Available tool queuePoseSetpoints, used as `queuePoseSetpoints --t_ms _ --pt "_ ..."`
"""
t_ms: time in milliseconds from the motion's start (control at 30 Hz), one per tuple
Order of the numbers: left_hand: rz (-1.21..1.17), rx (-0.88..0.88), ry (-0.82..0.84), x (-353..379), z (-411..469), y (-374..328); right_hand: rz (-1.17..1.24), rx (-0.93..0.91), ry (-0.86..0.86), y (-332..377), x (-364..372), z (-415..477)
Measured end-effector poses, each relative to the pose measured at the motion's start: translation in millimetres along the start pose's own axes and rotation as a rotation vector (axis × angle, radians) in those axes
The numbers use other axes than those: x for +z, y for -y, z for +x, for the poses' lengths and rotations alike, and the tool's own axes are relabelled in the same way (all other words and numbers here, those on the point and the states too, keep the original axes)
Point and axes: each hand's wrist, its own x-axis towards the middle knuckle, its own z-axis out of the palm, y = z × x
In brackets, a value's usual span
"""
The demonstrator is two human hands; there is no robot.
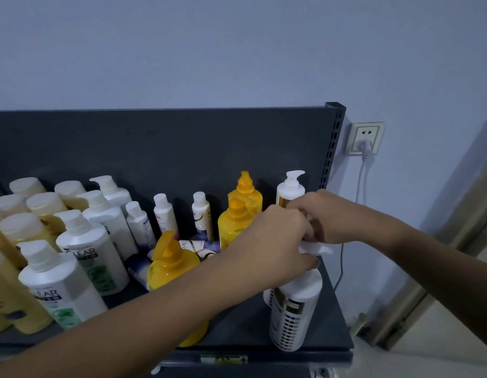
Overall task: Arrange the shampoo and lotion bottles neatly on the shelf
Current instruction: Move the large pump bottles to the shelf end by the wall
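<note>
Both my hands meet at the right end of the dark shelf [245, 317]. My left hand [277, 241] wraps the neck of a white pump bottle [294, 309] with a gold and grid label, near the front right. My right hand [326, 216] pinches that bottle's white pump head [318, 248]. Behind them a second white pump bottle [290, 190] stands against the back panel. Yellow bottles with orange caps [243, 211] stand left of my hands, and one [172, 264] is nearer the front under my left forearm. Small white bottles [164, 212] line the back.
White "CLEAR" pump bottles [92, 249] and pale yellow bottles [21, 230] crowd the shelf's left half. Small bottles [200, 246] lie toppled in the middle. A wall socket [366, 137] with a plugged cable is right of the shelf upright. The shelf's right edge drops to a tiled floor.
</note>
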Motion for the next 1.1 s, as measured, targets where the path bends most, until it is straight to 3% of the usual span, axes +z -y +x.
queuePoseSetpoints --t_ms 133,333,567,667,767,1100 --pt "-0.053 -0.04 0.051 -10 -7 2 -0.017 0.065 0.042 2 -13 3" --pt "0.01 -0.305 -0.088 -83 -59 72 -0.019 -0.008 -0.179 34 -42 4" --pt "0.125 -0.621 -0.173 -123 -128 176 0.095 -0.203 -0.002 128 -19 29" --pt "0.103 -0.626 -0.161 -126 -140 192 0.04 -0.279 0.081 162 9 43" --pt "0.12 -0.571 -0.137 -121 -143 199 -0.05 -0.292 0.015 178 30 56" --pt "0.224 -0.433 0.058 -86 -140 220 0.012 -0.092 -0.143 181 44 53"
